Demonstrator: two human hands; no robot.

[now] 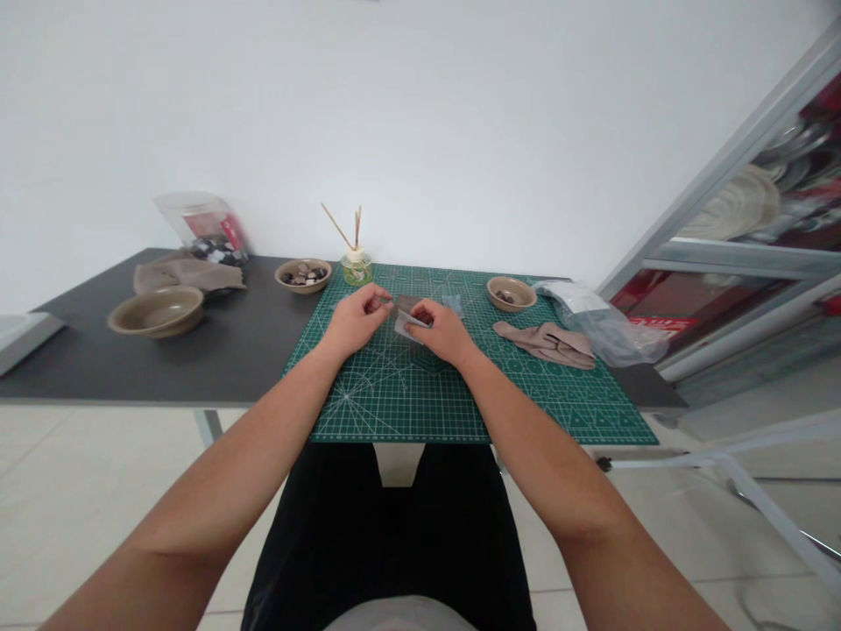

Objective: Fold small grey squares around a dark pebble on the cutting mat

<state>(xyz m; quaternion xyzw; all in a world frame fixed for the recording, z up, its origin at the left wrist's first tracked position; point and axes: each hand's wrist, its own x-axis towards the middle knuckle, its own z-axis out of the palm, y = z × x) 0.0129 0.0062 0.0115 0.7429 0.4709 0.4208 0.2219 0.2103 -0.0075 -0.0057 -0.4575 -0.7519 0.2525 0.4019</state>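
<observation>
Over the middle of the green cutting mat [394, 394], my two hands are close together. My right hand [445, 331] grips a small pale flat piece, perhaps a packet or card [408, 328], between thumb and fingers. Beside it, on the left, my left hand [360, 322] has its thumb and fingertips pinched together; whatever is in them is too small to make out. A brownish patch [406, 303] shows between the hands, partly hidden by my right fingers. Just past my right hand lies a bit of clear plastic [453, 303].
Bowls of dark and brown stones stand left [304, 286] and right [511, 303]. A reed diffuser [356, 265] is at the mat's back edge. A brown cloth [548, 343] and plastic bag [601, 324] lie right. Far left are another bowl [158, 326], cloth [184, 272] and clear container [210, 230].
</observation>
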